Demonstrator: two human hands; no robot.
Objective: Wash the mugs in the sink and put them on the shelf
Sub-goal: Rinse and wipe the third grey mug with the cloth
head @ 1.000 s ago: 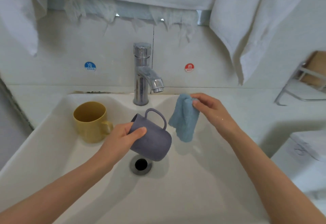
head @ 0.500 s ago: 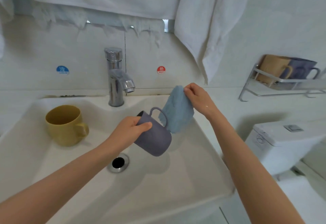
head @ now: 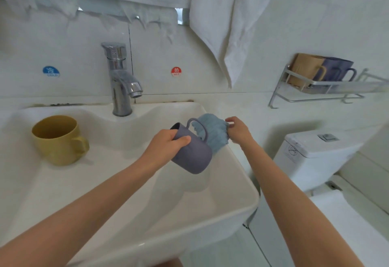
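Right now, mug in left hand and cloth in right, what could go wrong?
1. The left hand grips the purple mug tilted, near the sink's right rim; a slip could crack it or drop it outside.
2. The blue cloth, held by the right hand, sits against the mug's handle and may snag.
3. The shelf already holds two mugs at its left end; placing another might knock them.

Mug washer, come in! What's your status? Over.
Left hand grips purple mug over sink. Right hand pinches blue cloth behind its handle. Yellow mug sits in sink. Shelf holds two mugs.
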